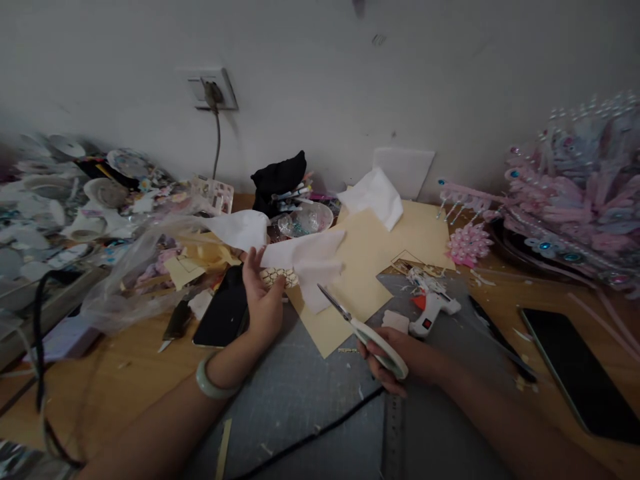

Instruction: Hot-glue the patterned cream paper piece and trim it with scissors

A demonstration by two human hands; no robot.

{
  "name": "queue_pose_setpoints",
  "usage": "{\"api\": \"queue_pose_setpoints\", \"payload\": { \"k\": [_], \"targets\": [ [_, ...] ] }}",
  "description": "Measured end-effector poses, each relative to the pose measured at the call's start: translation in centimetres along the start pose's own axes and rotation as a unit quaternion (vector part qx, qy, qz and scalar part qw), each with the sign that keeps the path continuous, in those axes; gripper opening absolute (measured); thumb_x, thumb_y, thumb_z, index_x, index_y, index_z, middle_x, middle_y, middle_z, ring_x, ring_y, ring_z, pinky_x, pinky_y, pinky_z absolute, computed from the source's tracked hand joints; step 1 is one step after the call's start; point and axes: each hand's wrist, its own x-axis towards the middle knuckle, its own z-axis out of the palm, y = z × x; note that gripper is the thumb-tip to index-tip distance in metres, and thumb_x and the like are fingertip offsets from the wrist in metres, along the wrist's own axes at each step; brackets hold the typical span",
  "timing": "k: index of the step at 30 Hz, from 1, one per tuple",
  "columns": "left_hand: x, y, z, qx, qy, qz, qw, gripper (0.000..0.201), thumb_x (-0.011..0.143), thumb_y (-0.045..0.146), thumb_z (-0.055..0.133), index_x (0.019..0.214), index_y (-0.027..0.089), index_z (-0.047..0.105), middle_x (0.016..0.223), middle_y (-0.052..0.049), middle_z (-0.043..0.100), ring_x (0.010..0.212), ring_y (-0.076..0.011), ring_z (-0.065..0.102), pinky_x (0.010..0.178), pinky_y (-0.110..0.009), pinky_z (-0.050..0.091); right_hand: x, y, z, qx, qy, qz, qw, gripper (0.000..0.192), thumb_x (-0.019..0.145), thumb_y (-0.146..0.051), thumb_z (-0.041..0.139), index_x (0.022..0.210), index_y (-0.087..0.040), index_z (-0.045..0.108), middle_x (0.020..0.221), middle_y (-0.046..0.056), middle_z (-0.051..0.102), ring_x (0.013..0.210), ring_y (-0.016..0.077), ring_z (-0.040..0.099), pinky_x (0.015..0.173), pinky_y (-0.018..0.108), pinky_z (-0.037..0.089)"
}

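My left hand (264, 300), with a pale green bangle (213, 380) on its wrist, has its thumb and fingers closed around a small piece with a gold net-like pattern (281, 276). White cloth (320, 260) spreads just behind and beside that piece, over cream sheets (363, 267). My right hand (387, 357) grips white-handled scissors (373, 337), blades pointing up and left, apart from the cloth. A white hot glue gun (434, 313) lies beyond the right hand. Near the left wrist rests a black phone (223, 307).
A grey cutting mat (300, 400) bears a metal ruler (393, 433) and a black cable (325, 427). Another phone (580, 373) and a black knife-like tool (500, 337) lie right. Pink beaded headpieces (565, 200) crowd the back right; plastic bags (145, 267) and ribbon rolls (100, 200) fill the left.
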Motion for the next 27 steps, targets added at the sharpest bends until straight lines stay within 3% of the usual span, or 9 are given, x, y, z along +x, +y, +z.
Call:
{"api": "queue_pose_setpoints", "payload": {
  "k": [3, 6, 13, 15, 18, 20, 22, 24, 27],
  "targets": [
    [-0.6, 1.2, 0.0, 0.036, 0.012, 0.105, 0.994, 0.065, 0.075, 0.016, 0.055, 0.131, 0.032, 0.026, 0.140, -0.003, 0.029, 0.129, -0.0216, 0.025, 0.107, -0.039, 0.017, -0.1, -0.1, 0.2, -0.012, 0.010, -0.004, 1.000, 0.043, 0.062, -0.054, 0.062, 0.075, -0.017, 0.044, 0.039, -0.008, 0.049, 0.023, 0.0069, 0.042, 0.024, 0.015, 0.030],
    [-2.0, 2.0, 0.2, 0.027, -0.071, 0.179, 0.981, 0.066, 0.075, 0.012, 0.054, 0.130, 0.036, 0.025, 0.137, -0.003, 0.035, 0.127, -0.0214, 0.029, 0.105, -0.042, 0.021, -0.3, -0.3, 0.4, -0.017, 0.019, -0.006, 1.000, 0.044, 0.061, -0.055, 0.062, 0.074, -0.017, 0.044, 0.039, -0.008, 0.048, 0.023, 0.0063, 0.041, 0.024, 0.014, 0.028],
    [-4.2, 1.8, -0.6, -0.028, -0.250, 0.037, 0.967, 0.053, 0.075, 0.021, 0.056, 0.125, 0.027, 0.039, 0.128, -0.011, 0.046, 0.122, -0.0242, 0.037, 0.100, -0.044, 0.027, -0.1, 0.0, 0.4, -0.008, 0.030, -0.022, 0.999, 0.043, 0.063, -0.056, 0.059, 0.075, -0.017, 0.043, 0.041, -0.008, 0.049, 0.025, 0.0091, 0.045, 0.027, 0.018, 0.031],
    [-4.3, 2.3, -1.3, -0.059, -0.391, -0.001, 0.918, 0.039, 0.072, 0.023, 0.058, 0.111, 0.027, 0.054, 0.115, -0.011, 0.057, 0.109, -0.0246, 0.050, 0.094, -0.041, 0.035, 0.0, 0.1, 0.3, 0.002, 0.037, -0.029, 0.999, 0.042, 0.067, -0.056, 0.056, 0.078, -0.017, 0.045, 0.042, -0.007, 0.049, 0.027, 0.0095, 0.046, 0.027, 0.017, 0.030],
    [-4.5, 3.4, -1.8, -0.084, -0.583, -0.066, 0.805, 0.037, 0.061, 0.022, 0.069, 0.097, 0.023, 0.064, 0.095, -0.012, 0.066, 0.090, -0.0271, 0.059, 0.085, -0.039, 0.041, 0.1, 0.1, 0.1, 0.024, 0.050, -0.030, 0.998, 0.040, 0.072, -0.056, 0.052, 0.081, -0.017, 0.046, 0.043, -0.008, 0.049, 0.029, 0.0090, 0.047, 0.028, 0.017, 0.030],
    [-4.9, 3.9, -1.5, -0.094, -0.579, -0.073, 0.806, 0.037, 0.062, 0.021, 0.068, 0.098, 0.023, 0.063, 0.093, -0.012, 0.066, 0.089, -0.0268, 0.059, 0.084, -0.039, 0.041, 0.2, 0.1, 0.0, 0.043, 0.058, -0.036, 0.997, 0.041, 0.073, -0.057, 0.050, 0.081, -0.017, 0.046, 0.043, -0.008, 0.048, 0.029, 0.0082, 0.046, 0.028, 0.017, 0.030],
    [-5.2, 4.0, -0.8, -0.098, -0.474, -0.045, 0.874, 0.034, 0.071, 0.018, 0.060, 0.103, 0.025, 0.059, 0.110, -0.010, 0.060, 0.106, -0.0245, 0.052, 0.093, -0.038, 0.036, 0.3, 0.2, 0.0, 0.054, 0.056, -0.049, 0.996, 0.043, 0.072, -0.059, 0.050, 0.081, -0.018, 0.045, 0.043, -0.008, 0.048, 0.027, 0.0080, 0.044, 0.027, 0.017, 0.029],
    [-5.1, 3.8, 0.2, -0.079, -0.344, -0.042, 0.935, 0.048, 0.074, 0.014, 0.055, 0.119, 0.027, 0.046, 0.128, -0.008, 0.048, 0.121, -0.0216, 0.039, 0.101, -0.038, 0.026, 0.2, 0.2, 0.0, 0.050, 0.046, -0.058, 0.996, 0.043, 0.071, -0.059, 0.051, 0.081, -0.017, 0.044, 0.042, -0.008, 0.048, 0.026, 0.0077, 0.044, 0.027, 0.016, 0.028],
    [-4.4, 3.0, 1.4, -0.086, -0.276, -0.139, 0.947, 0.058, 0.075, 0.016, 0.055, 0.127, 0.026, 0.031, 0.133, -0.009, 0.040, 0.119, -0.0201, 0.039, 0.096, -0.036, 0.033, 0.1, 0.3, 0.1, 0.034, 0.034, -0.058, 0.997, 0.043, 0.071, -0.058, 0.051, 0.082, -0.018, 0.043, 0.043, -0.009, 0.048, 0.026, 0.0077, 0.045, 0.027, 0.015, 0.027]
  ]
}}
